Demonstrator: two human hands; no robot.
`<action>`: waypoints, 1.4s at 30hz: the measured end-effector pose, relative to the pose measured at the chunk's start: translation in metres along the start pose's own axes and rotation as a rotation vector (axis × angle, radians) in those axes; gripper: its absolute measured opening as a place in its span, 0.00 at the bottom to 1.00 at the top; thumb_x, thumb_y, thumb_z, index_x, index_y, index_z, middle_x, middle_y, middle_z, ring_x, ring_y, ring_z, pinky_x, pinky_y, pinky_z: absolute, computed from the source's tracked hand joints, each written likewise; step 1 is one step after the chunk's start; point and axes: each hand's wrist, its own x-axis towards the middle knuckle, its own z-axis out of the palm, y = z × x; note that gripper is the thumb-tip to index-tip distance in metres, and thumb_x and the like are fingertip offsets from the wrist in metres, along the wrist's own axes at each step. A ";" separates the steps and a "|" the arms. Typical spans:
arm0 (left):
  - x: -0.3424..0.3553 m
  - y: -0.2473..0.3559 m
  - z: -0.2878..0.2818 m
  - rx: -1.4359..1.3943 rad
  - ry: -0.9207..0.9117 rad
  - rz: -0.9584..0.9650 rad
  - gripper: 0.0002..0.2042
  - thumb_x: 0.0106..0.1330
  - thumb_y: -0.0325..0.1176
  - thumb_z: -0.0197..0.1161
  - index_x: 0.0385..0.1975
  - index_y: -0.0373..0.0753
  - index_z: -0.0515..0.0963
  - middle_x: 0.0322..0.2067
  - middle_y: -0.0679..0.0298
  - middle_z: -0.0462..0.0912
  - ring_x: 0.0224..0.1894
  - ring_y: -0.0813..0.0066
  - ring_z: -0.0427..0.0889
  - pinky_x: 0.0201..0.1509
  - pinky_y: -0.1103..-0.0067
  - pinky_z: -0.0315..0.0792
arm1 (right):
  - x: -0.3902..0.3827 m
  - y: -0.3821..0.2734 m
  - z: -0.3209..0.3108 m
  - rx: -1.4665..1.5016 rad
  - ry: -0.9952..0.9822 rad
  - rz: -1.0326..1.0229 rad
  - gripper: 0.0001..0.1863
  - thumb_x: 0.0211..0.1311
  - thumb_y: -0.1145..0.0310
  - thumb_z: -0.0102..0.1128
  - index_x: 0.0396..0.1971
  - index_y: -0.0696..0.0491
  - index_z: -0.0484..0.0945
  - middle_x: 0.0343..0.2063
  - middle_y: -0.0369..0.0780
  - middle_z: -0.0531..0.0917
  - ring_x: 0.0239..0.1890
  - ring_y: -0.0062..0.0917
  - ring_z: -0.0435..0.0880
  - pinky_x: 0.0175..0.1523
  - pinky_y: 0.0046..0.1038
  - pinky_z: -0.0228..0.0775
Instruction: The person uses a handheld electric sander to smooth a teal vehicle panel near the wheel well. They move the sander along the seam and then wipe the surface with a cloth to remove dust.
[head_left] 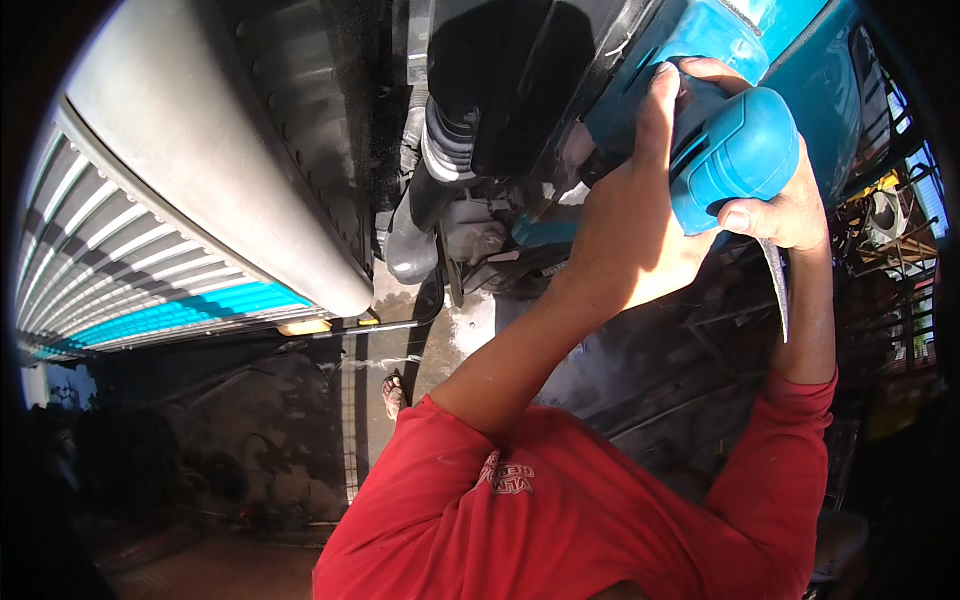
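Observation:
A turquoise rounded plastic part [745,150] with a dark slot along its side sits between my hands at the upper right. My left hand [640,215] grips it from the left, a finger stretched up along its dark side. My right hand [790,205] wraps its right and lower side, the thumb pressed against the bottom edge. Below the right palm hangs a thin grey speckled strip [775,288], like a sheet seen edge-on; what pins it is hidden. Whether the part is joined to the turquoise vehicle panel [715,38] behind it, I cannot tell.
A large silver-grey vehicle panel [200,130] with a ribbed side [150,250] fills the left. Black ducting [430,200] and other machine parts stand in the middle. Metal racks [905,240] with assorted items are at the far right. A sandalled foot [393,396] shows on the floor.

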 end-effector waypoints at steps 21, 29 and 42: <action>-0.074 -0.102 -0.027 -0.162 -0.068 0.017 0.57 0.58 0.38 0.76 0.84 0.39 0.44 0.76 0.38 0.66 0.76 0.40 0.72 0.77 0.58 0.70 | -0.027 0.011 0.112 -0.053 -0.068 0.196 0.51 0.48 0.59 0.86 0.73 0.52 0.70 0.51 0.45 0.91 0.53 0.40 0.94 0.62 0.38 0.83; -0.021 -0.042 -0.032 -0.194 -0.100 0.101 0.57 0.60 0.28 0.76 0.83 0.35 0.40 0.72 0.36 0.69 0.72 0.37 0.76 0.71 0.54 0.75 | -0.002 -0.023 0.057 -0.156 0.024 0.054 0.44 0.47 0.54 0.88 0.64 0.54 0.79 0.43 0.44 0.93 0.46 0.37 0.94 0.56 0.37 0.85; 0.050 0.026 -0.037 -0.362 -0.101 0.266 0.58 0.56 0.24 0.78 0.83 0.36 0.42 0.71 0.37 0.70 0.72 0.41 0.76 0.74 0.57 0.74 | 0.027 -0.080 -0.004 -0.150 0.062 0.021 0.29 0.58 0.53 0.85 0.53 0.56 0.86 0.40 0.39 0.90 0.42 0.26 0.89 0.52 0.32 0.84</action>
